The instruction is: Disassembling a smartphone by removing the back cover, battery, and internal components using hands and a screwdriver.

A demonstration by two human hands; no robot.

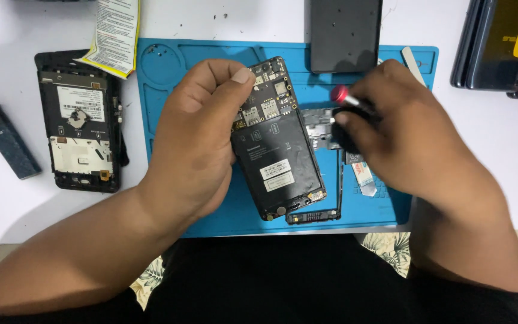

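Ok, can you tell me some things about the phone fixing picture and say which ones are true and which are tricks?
1. The left hand holds an opened phone. True.
2. The mat under the phone is red. False: it is blue.
3. The right hand holds a tool with a red tip. True.
4. Another opened phone lies right of the mat. False: it lies to the left.
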